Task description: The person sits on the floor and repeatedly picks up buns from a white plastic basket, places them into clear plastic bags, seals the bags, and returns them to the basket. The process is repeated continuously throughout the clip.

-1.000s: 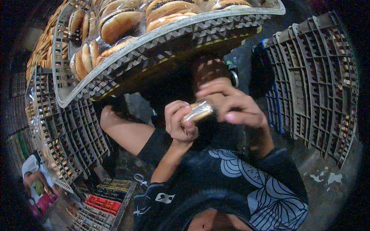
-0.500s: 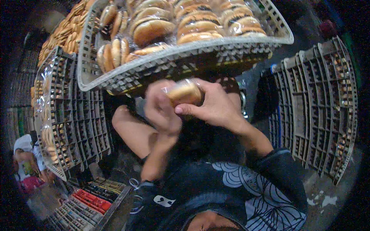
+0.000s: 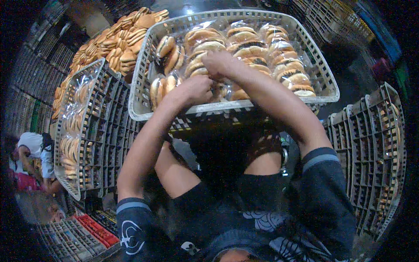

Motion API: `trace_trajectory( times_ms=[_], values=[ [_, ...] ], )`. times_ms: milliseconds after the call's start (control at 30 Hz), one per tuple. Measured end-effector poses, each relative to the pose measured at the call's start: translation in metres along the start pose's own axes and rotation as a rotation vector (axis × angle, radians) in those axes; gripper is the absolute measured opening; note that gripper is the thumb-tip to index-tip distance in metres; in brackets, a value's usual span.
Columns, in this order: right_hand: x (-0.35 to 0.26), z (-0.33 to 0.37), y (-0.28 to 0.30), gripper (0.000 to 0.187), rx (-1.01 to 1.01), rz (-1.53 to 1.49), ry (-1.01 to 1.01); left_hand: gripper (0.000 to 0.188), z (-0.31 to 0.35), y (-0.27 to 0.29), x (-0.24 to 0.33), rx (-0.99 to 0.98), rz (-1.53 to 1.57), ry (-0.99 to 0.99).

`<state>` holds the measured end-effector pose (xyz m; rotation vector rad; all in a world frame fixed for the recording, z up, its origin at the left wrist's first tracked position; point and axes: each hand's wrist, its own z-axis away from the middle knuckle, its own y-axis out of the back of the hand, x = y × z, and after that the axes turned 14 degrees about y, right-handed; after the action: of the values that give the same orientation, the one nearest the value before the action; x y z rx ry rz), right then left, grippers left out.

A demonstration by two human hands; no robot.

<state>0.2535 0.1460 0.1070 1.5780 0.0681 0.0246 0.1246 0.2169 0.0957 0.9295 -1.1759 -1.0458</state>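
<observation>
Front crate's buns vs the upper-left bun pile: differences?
Wrapping: crate buns are in clear plastic; the pile looks bare.
Arrangement: crate buns sit mostly in rows; the pile is a jumbled heap.
Filling: many crate buns show a dark layer; I see none in the pile.
Shared: golden-brown crusts.

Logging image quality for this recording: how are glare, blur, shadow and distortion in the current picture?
In the head view, glare glints off the wrapped buns; the same view shows the right hand and left hand slightly soft; head view again: deep shadow below the basket, black corners, crate at right visibly bowed.
</observation>
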Motion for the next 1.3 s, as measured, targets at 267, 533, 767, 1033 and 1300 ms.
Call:
trace_trajectory(
  times_ms=[267, 533, 767, 1033, 1300],
  values=[
    [-0.059, 0.085, 0.083, 0.052, 0.638, -0.254, -0.045, 0.068, 0.049, 0.018, 0.057, 0.490, 1.718, -0.007],
    [-0.200, 0.218, -0.020, 0.032, 0.667, -1.018, -0.553, 0.076, 0.157, -0.085, 0.132, 0.341, 1.869, 0.036],
    [-0.218, 0.258, -0.068, 0.021, 0.955, -0.941, -0.671, 0.083, 0.188, -0.161, 0.153, 0.009, 2.110, 0.073],
    [-0.218, 0.229, -0.050, 0.022, 0.500, -2.236, -0.844, 0.064, 0.188, -0.116, 0.120, -0.196, 1.772, 0.017],
    [-0.236, 0.209, -0.066, 0.021, 0.988, -1.584, -0.502, 0.049, 0.189, -0.132, 0.142, 0.219, 1.917, 0.189]
  ],
)
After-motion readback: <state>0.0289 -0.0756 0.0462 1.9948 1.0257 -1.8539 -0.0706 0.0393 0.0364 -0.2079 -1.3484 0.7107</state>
